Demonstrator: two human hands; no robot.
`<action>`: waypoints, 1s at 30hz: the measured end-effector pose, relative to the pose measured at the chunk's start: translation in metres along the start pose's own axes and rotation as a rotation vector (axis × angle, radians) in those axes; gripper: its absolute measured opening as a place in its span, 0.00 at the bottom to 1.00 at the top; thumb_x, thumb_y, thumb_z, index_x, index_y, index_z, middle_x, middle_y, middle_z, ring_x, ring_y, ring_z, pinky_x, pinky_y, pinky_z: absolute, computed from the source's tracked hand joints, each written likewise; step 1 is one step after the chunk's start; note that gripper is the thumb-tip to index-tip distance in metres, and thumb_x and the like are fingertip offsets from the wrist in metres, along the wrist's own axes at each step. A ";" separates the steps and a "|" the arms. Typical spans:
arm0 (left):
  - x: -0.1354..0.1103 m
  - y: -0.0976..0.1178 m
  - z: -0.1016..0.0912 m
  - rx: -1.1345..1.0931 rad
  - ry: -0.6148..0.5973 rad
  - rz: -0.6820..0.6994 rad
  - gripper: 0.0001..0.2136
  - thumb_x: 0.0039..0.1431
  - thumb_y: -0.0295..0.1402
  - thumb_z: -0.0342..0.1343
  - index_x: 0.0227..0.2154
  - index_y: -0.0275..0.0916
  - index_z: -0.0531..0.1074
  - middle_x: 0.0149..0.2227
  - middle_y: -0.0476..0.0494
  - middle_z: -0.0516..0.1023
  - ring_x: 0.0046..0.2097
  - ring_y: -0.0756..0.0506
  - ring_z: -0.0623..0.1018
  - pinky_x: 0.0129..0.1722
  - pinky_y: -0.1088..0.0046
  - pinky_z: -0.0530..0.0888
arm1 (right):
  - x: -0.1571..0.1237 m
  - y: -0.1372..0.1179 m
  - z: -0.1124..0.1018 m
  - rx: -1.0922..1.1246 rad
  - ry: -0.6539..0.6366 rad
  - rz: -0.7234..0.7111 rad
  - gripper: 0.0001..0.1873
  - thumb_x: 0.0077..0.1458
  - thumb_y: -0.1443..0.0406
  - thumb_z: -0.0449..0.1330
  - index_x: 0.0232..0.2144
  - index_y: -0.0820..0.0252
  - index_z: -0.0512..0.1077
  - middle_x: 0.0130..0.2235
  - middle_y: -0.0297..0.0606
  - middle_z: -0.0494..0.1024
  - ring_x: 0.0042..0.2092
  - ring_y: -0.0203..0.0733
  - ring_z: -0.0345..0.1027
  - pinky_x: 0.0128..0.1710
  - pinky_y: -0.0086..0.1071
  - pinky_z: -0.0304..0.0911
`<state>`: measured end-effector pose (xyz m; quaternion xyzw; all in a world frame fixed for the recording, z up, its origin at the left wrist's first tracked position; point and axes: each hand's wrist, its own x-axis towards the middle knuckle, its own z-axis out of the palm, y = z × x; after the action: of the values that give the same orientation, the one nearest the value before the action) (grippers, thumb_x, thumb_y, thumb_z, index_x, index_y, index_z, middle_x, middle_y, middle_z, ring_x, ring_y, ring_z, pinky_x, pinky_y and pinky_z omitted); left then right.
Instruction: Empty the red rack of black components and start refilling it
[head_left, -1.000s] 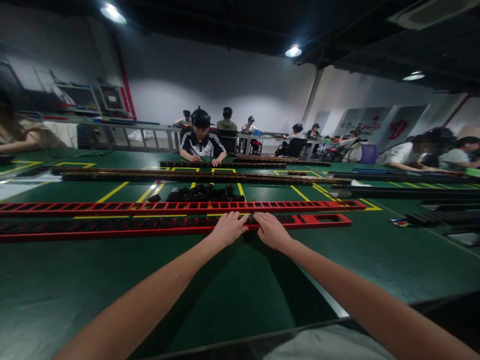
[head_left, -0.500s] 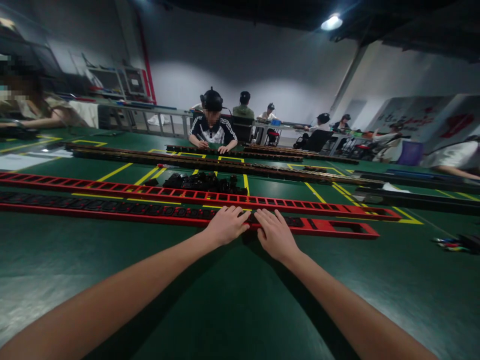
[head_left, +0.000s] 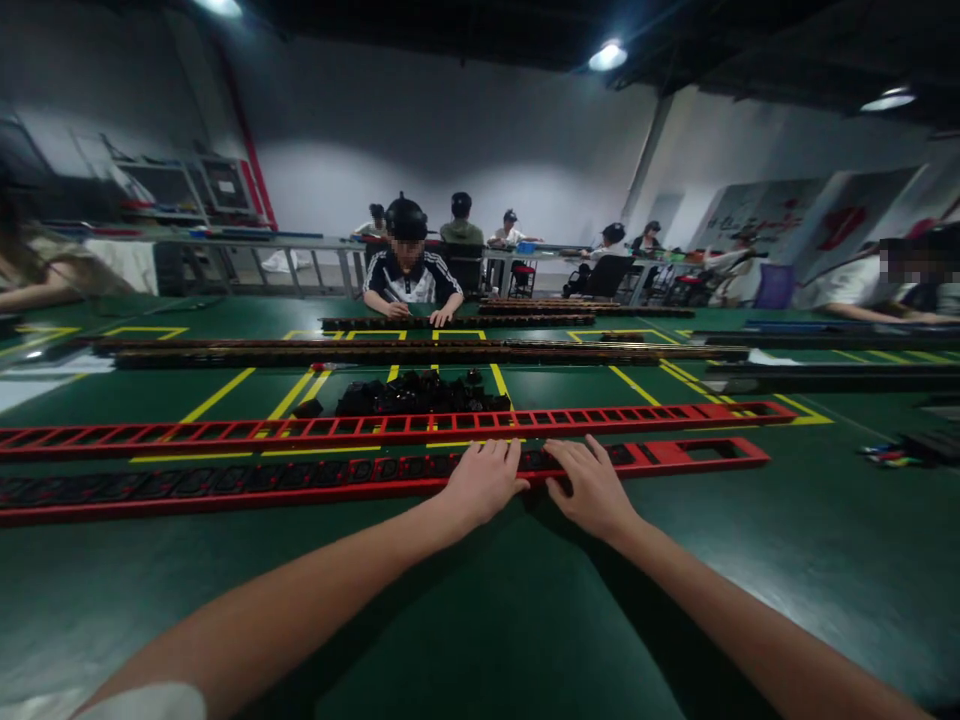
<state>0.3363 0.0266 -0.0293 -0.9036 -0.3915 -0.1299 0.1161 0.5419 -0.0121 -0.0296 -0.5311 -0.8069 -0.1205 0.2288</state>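
Note:
A long red strip [head_left: 225,482] lies across the green table in front of me, most of its slots filled with black sockets. My left hand [head_left: 484,482] and my right hand [head_left: 592,488] rest side by side on its right part, palms down, fingers stretched flat over the sockets. Neither hand holds a loose part. A second red strip [head_left: 600,417] with empty slots lies parallel just beyond. Behind that strip sits a pile of loose black sockets [head_left: 420,393].
Long dark strips [head_left: 420,351] run across the table farther back, where a person in a striped black jacket [head_left: 411,282] works facing me. Other people sit at the left edge, the right edge and the back tables. Yellow lines [head_left: 217,394] mark the table.
The view shifted and both hands slid a little to the right along the near red strip. They stay flat on it, side by side.

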 end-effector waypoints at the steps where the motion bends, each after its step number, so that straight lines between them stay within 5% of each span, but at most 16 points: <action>1: 0.000 0.000 0.000 -0.001 -0.009 -0.013 0.29 0.67 0.48 0.51 0.61 0.28 0.63 0.54 0.28 0.74 0.54 0.36 0.74 0.54 0.57 0.69 | 0.000 -0.001 -0.001 0.011 -0.007 -0.002 0.23 0.55 0.66 0.55 0.53 0.61 0.70 0.54 0.47 0.77 0.57 0.52 0.69 0.65 0.58 0.48; 8: -0.001 0.000 0.000 -0.057 -0.002 -0.016 0.29 0.68 0.47 0.49 0.62 0.29 0.62 0.56 0.29 0.73 0.54 0.36 0.73 0.54 0.56 0.70 | 0.001 0.003 0.003 0.076 0.016 0.002 0.26 0.53 0.68 0.55 0.55 0.63 0.66 0.53 0.49 0.76 0.55 0.51 0.71 0.65 0.55 0.54; 14: -0.003 -0.002 -0.005 -0.087 0.024 0.020 0.27 0.69 0.45 0.48 0.67 0.44 0.53 0.51 0.36 0.75 0.51 0.37 0.75 0.50 0.58 0.71 | 0.002 0.009 0.007 0.134 0.015 0.003 0.21 0.52 0.69 0.57 0.50 0.60 0.69 0.52 0.47 0.77 0.54 0.52 0.72 0.64 0.57 0.56; 30: -0.003 0.000 -0.004 -0.061 0.042 0.056 0.19 0.69 0.43 0.48 0.59 0.44 0.62 0.46 0.38 0.75 0.47 0.38 0.76 0.45 0.62 0.70 | -0.001 0.009 0.001 0.184 -0.008 0.030 0.22 0.50 0.71 0.59 0.50 0.58 0.69 0.53 0.46 0.75 0.55 0.52 0.67 0.59 0.52 0.60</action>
<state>0.3333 0.0234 -0.0270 -0.9143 -0.3596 -0.1573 0.1004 0.5504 -0.0093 -0.0313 -0.5202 -0.8075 -0.0401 0.2751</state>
